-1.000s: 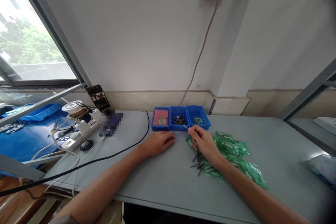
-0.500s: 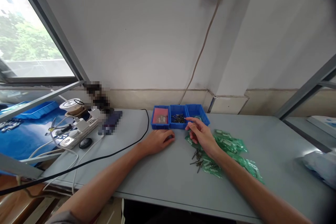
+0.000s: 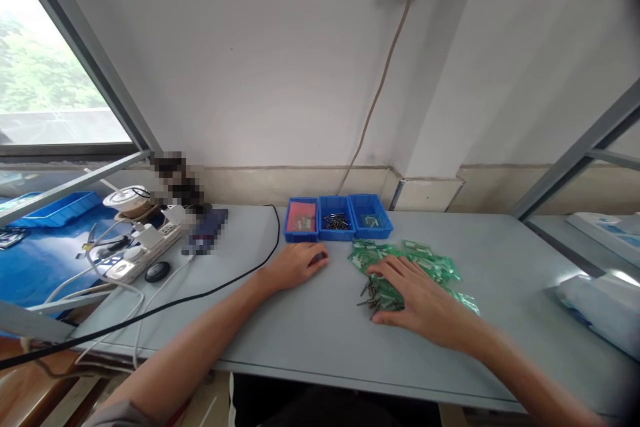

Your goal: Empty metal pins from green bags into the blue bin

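My left hand [image 3: 293,267] rests on the grey table in front of the blue bins, fingers bent loosely and the thumb apart from them. A dark gap shows between thumb and fingers, with nothing I can make out in it. Over the pile of green plastic packets [image 3: 435,268] is my right hand [image 3: 417,297], its thumb and fingers spread wide. Loose metal screws [image 3: 369,293] lie between its fingertips and thumb, beside the packets; some packets are hidden under the palm.
Three blue bins stand side by side near the wall: the left bin [image 3: 301,237] with a pink sheet and small pieces, the middle bin [image 3: 337,235] with dark screws, the right bin [image 3: 373,233] with small packets. A black cable [image 3: 210,292] crosses the table at left, near a power strip [image 3: 155,248].
My right hand has moved away from the right bin, back toward me, and spread over the green packets and screws. My left hand stays in place. The view has shifted slightly.
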Action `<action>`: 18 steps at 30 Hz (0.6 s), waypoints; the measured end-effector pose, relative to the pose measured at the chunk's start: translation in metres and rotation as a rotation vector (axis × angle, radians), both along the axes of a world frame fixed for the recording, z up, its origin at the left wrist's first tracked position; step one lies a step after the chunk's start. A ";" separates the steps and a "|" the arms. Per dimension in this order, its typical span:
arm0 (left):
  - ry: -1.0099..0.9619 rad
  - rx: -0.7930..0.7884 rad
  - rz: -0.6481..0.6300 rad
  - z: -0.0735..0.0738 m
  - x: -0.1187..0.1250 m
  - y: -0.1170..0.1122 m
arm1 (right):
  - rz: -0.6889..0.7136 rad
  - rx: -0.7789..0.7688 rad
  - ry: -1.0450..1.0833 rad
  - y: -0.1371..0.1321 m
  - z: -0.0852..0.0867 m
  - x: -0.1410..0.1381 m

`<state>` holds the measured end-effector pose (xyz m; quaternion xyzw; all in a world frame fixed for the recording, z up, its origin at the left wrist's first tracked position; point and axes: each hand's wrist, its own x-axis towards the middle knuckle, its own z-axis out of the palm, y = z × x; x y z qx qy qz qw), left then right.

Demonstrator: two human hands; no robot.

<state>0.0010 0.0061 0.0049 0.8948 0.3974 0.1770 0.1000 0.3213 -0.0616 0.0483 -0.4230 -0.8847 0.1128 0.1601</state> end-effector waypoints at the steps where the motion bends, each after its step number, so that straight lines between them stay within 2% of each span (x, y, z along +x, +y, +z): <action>1: -0.002 -0.001 0.001 0.000 0.000 0.000 | -0.020 0.079 -0.044 -0.007 -0.008 0.003; 3: -0.010 -0.004 0.003 -0.001 0.000 0.000 | -0.023 0.202 -0.119 -0.018 -0.023 0.008; 7: -0.057 -0.044 -0.011 -0.001 0.004 -0.004 | -0.033 0.284 -0.183 -0.021 -0.039 0.017; 13: -0.083 -0.053 -0.108 0.009 0.017 -0.018 | -0.071 0.313 -0.203 -0.018 -0.034 0.018; 18: -0.098 -0.068 -0.115 0.012 0.019 -0.020 | -0.025 0.282 -0.150 -0.025 -0.037 0.015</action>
